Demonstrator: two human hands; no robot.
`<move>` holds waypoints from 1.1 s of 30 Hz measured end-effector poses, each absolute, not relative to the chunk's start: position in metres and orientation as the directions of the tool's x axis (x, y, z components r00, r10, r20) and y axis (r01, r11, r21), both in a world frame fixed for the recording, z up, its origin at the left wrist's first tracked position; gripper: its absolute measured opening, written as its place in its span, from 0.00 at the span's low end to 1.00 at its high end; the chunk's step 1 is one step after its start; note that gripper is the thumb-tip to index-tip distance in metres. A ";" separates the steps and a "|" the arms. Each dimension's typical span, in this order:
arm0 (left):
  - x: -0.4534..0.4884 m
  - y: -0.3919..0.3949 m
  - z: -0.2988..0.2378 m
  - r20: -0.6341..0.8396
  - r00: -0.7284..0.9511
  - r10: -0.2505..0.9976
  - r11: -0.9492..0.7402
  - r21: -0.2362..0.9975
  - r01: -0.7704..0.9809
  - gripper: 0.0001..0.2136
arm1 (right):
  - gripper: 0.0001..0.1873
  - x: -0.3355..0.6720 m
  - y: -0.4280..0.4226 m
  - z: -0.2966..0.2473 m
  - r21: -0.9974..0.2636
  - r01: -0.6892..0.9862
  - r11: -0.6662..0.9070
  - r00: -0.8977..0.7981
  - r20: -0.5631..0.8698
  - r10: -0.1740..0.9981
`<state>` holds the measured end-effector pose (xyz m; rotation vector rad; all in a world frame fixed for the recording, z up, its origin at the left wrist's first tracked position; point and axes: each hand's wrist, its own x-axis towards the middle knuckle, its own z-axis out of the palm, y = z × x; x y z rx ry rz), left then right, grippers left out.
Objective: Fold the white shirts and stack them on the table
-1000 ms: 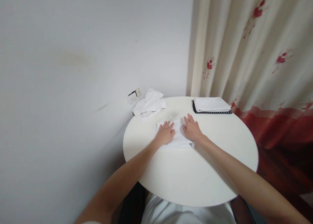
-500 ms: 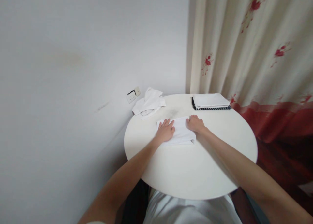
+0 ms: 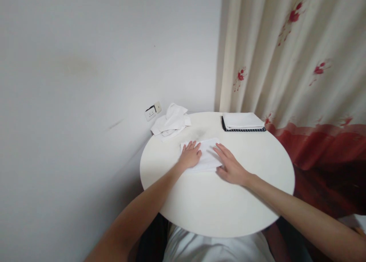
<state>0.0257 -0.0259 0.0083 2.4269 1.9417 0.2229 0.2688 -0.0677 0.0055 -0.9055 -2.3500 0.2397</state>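
A folded white cloth (image 3: 207, 157) lies flat in the middle of the round white table (image 3: 217, 208). My left hand (image 3: 190, 155) rests palm down on the cloth's left part, fingers spread. At the cloth's right edge is my right hand (image 3: 231, 166), with its fingers stretched out and apart. Its fingertips reach over the edge of the cloth and the thumb is by the near right corner; whether they touch it I cannot tell. Parts of the cloth are hidden beneath both hands.
Crumpled white cloth (image 3: 172, 121) is heaped at the table's back left, close to a wall socket (image 3: 150, 113). At the back right, a folded white cloth (image 3: 243, 120) sits on a dark patterned item (image 3: 246, 130). A wall borders the left side; a floral curtain (image 3: 257, 64) hangs behind.
My right hand has loosened from the cloth's far right corner and come nearer, its fingers now extended. My left hand stays on the cloth. The view has shifted slightly.
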 end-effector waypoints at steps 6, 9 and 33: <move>0.024 -0.024 0.007 0.098 0.207 0.973 -0.216 0.087 0.973 0.25 | 0.48 0.251 -0.061 0.000 -0.374 0.652 0.659 -0.470 0.483 0.739; 0.024 -0.025 0.006 0.101 0.212 0.972 -0.221 0.091 0.971 0.26 | 0.49 0.253 -0.064 -0.001 -0.310 0.672 0.672 -0.530 0.432 0.730; 0.026 -0.025 0.005 0.108 0.188 0.976 -0.200 0.116 0.973 0.26 | 0.26 0.241 -0.022 0.053 -0.332 0.839 0.431 -0.327 0.324 0.888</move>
